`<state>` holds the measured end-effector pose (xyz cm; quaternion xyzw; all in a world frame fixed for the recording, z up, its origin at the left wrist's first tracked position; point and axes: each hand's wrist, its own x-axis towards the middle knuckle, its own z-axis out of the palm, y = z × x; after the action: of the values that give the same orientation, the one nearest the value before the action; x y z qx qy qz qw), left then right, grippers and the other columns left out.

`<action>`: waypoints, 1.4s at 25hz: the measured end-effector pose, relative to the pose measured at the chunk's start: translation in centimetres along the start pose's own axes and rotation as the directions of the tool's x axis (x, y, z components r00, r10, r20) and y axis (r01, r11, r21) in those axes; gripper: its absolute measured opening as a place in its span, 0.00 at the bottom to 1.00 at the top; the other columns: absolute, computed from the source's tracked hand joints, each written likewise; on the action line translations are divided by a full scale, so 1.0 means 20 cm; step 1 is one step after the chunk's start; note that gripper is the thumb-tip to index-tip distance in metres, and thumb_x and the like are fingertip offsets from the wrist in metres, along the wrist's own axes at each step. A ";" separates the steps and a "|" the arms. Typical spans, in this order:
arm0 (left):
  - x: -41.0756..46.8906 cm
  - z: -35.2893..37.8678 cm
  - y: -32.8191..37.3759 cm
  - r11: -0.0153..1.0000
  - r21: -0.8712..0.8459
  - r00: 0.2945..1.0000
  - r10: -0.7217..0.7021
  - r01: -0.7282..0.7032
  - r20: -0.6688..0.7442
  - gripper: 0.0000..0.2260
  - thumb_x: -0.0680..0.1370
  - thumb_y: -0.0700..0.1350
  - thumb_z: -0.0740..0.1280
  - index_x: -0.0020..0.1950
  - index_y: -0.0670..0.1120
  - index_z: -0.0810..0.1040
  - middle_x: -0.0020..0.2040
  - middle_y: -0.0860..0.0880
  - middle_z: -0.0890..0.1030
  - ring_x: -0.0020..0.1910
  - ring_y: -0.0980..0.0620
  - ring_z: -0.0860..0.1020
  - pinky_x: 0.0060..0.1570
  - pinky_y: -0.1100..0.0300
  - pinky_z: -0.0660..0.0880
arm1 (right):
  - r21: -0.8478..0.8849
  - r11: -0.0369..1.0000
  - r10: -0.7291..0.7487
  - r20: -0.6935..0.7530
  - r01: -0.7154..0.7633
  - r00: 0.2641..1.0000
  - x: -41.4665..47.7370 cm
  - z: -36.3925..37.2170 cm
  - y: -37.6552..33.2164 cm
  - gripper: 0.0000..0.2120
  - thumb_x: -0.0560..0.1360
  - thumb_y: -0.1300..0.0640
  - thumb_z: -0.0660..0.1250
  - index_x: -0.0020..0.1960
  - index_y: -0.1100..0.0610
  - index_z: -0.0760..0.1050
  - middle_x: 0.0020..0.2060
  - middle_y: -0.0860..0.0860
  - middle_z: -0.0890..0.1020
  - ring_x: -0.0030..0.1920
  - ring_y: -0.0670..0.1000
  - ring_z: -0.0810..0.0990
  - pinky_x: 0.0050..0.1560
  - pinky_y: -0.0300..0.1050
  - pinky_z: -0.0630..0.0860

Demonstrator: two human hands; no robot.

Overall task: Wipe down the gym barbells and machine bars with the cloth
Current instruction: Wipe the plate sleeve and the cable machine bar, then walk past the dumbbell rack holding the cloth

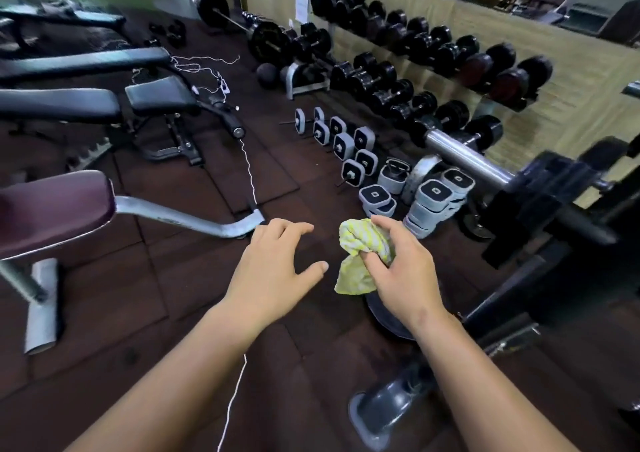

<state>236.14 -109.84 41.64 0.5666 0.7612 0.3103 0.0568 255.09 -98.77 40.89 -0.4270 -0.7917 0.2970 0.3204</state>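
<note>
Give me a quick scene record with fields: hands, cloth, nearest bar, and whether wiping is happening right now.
left hand: open, fingers spread, holding nothing
right hand: grips the bunched cloth
cloth: yellow and white, held in the air, touching no bar
nearest bar: chrome bar to the right, apart from the cloth
barbell: at the back, near the dumbbells
wiping now: no, cloth is on nothing

my right hand (401, 271) pinched the bunched yellow cloth (363, 254); my left hand (277, 264) hovered spread, near the chrome bar (464, 157).
</note>
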 end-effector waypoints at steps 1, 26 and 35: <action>0.03 -0.04 -0.08 1.000 0.001 1.000 -0.009 0.009 -0.007 0.26 0.74 0.61 0.69 0.69 0.56 0.71 0.62 0.57 0.71 0.63 0.53 0.68 0.59 0.55 0.72 | 0.011 1.000 0.009 0.008 -0.009 1.000 0.04 0.08 -0.04 0.24 0.75 0.56 0.71 0.68 0.42 0.72 0.60 0.38 0.79 0.61 0.39 0.77 0.63 0.39 0.72; 1.35 0.10 -0.72 0.988 -0.071 0.990 -0.138 0.136 -0.020 0.24 0.74 0.62 0.68 0.68 0.57 0.72 0.62 0.59 0.71 0.60 0.55 0.68 0.58 0.56 0.70 | 0.101 0.993 0.055 0.109 -0.066 0.993 1.48 0.62 0.23 0.21 0.78 0.51 0.68 0.70 0.42 0.71 0.60 0.41 0.79 0.61 0.42 0.77 0.63 0.43 0.73; 1.99 0.28 -0.72 0.994 -0.072 0.996 -0.087 0.087 0.006 0.23 0.75 0.58 0.71 0.69 0.56 0.72 0.64 0.56 0.71 0.63 0.52 0.68 0.55 0.59 0.64 | 0.106 0.992 0.061 0.050 -0.066 0.997 2.06 0.64 0.41 0.20 0.79 0.54 0.67 0.69 0.44 0.72 0.61 0.43 0.78 0.62 0.42 0.76 0.62 0.40 0.71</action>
<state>212.64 -74.12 39.88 0.5311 0.7733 0.3340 0.0920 231.62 -61.89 37.40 -0.4272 -0.7676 0.3593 0.3150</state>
